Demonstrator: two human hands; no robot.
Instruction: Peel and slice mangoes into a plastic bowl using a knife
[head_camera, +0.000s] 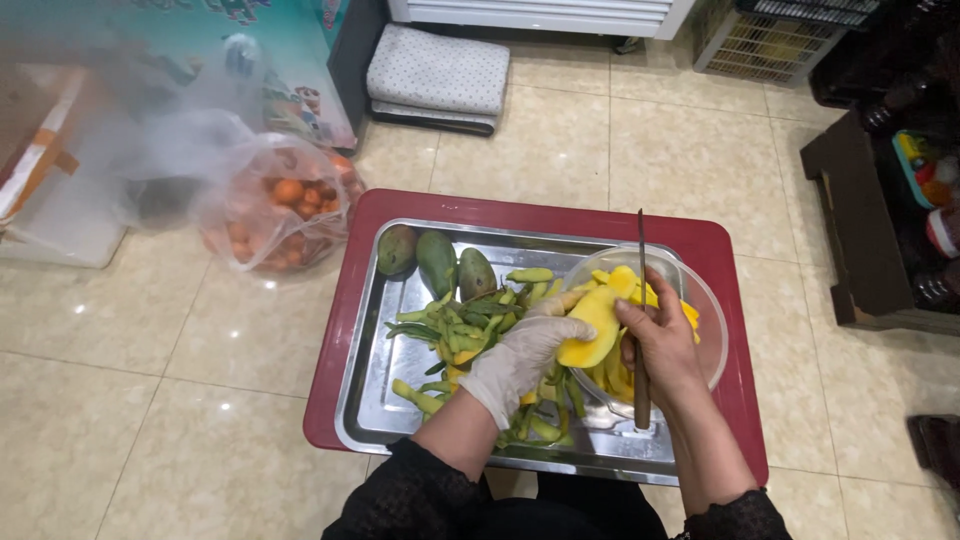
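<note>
- Head view: left hand (520, 355), in a thin white glove, was closed around a peeled yellow mango (592, 330), held over the clear round plastic bowl (708, 330), likely so cut flesh dropped in.
- Right hand (660, 345), bare, was clamped on a long thin-bladed knife (641, 300), blade pointing up, just beside the mango.
- Bowl sat on a shiny rectangular steel tray (372, 400), itself on a low red rectangular table (330, 400).
- Green peel strips (450, 325) crowded the tray; three whole green mangoes (436, 260) lay at its far edge.
- Clear plastic bag of small orange fruits (285, 205) sat on the beige tiled floor (150, 380), well apart.
</note>
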